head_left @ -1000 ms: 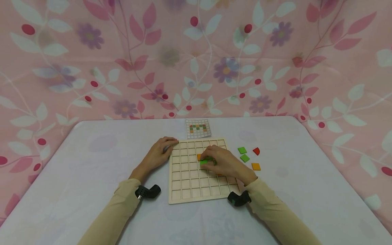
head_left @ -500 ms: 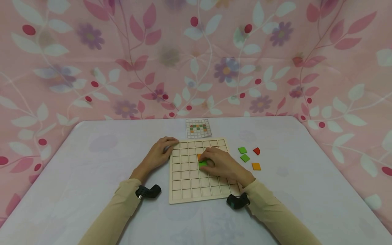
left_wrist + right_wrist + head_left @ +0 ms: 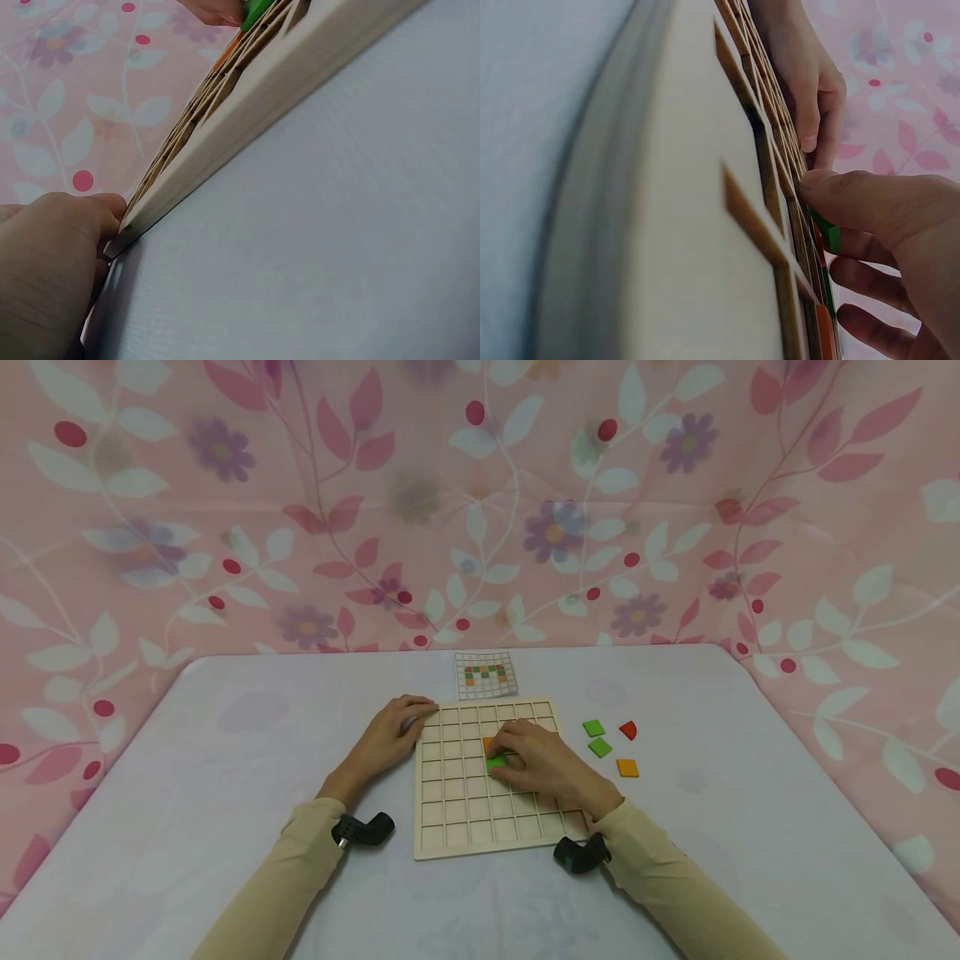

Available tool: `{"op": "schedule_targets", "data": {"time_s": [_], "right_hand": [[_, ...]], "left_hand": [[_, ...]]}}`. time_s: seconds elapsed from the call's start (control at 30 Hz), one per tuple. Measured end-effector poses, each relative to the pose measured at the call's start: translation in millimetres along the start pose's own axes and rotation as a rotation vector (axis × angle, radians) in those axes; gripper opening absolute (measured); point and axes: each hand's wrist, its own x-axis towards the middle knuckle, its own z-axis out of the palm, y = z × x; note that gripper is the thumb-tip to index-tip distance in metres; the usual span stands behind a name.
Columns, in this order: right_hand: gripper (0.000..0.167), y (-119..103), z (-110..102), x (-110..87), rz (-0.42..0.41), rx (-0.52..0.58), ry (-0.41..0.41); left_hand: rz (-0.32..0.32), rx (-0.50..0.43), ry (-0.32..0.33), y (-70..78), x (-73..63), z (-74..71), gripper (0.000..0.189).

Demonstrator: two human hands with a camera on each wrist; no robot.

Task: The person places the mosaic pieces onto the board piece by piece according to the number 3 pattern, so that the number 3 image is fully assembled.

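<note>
My right hand (image 3: 543,760) is over the middle of the wooden grid board (image 3: 455,814), pinching a green square tile (image 3: 496,762) between thumb and fingers. The right wrist view shows that tile (image 3: 826,231) tilted at its cell. Just behind it an orange tile (image 3: 487,744) lies in the board, partly covered by the fingers. More tiles beneath the hand are mostly hidden in the head view; an orange tile (image 3: 825,330) shows in the right wrist view. My left hand (image 3: 396,731) grips the board's far left corner, fingers at the far edge and thumb along the side.
Two green tiles (image 3: 594,727), a red quarter-round piece (image 3: 628,730) and an orange tile (image 3: 627,768) lie on the white cloth right of the board. A pattern card (image 3: 486,688) with coloured squares lies behind the board. A floral curtain (image 3: 480,527) hangs beyond the table.
My right hand has shifted slightly left and toward me with the green tile, then stays almost still. The left hand keeps its place at the board's corner.
</note>
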Motion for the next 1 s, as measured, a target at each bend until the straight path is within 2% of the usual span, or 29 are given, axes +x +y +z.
{"op": "schedule_targets", "data": {"time_s": [0.67,1.0], "right_hand": [[0.018,0.2,0.5,0.7,-0.023,0.003,-0.011],[0.019,-0.5,0.3,-0.1,0.003,0.014,-0.031]], "left_hand": [[-0.010,0.010,0.004,0.9,-0.7,0.2,0.031],[-0.020,0.009,0.004,1.9,-0.7,0.0,0.030]]}}
